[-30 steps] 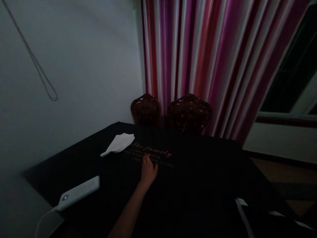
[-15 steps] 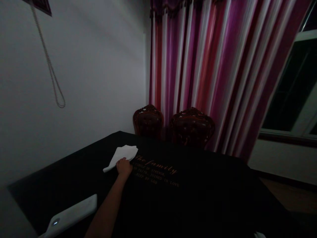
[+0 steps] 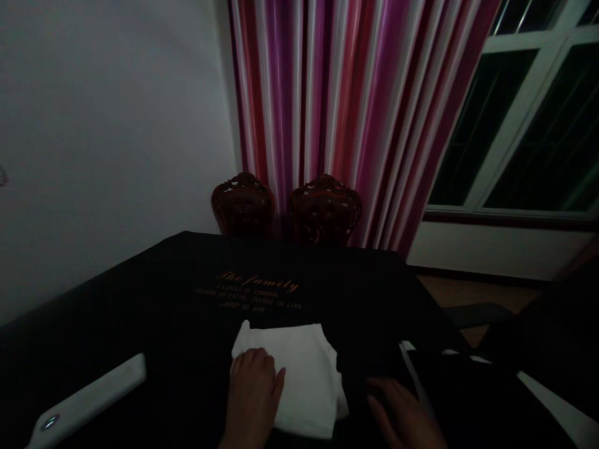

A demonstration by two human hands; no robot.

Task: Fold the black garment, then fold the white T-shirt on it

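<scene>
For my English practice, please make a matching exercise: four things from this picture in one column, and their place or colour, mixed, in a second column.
Things:
1. white cloth
2. white device
3. two chairs
4. curtain

Descriptions:
a. striped pink and purple
b. behind the table's far edge
c. under the left hand
d. at the lower left, a small light on it

Pairs: 1-c, 2-d, 3-b, 4-a

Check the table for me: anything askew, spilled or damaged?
Nothing stands out. The white cloth lies folded on the black tablecloth under the left hand; no spill shows, though the picture is dim.
</scene>
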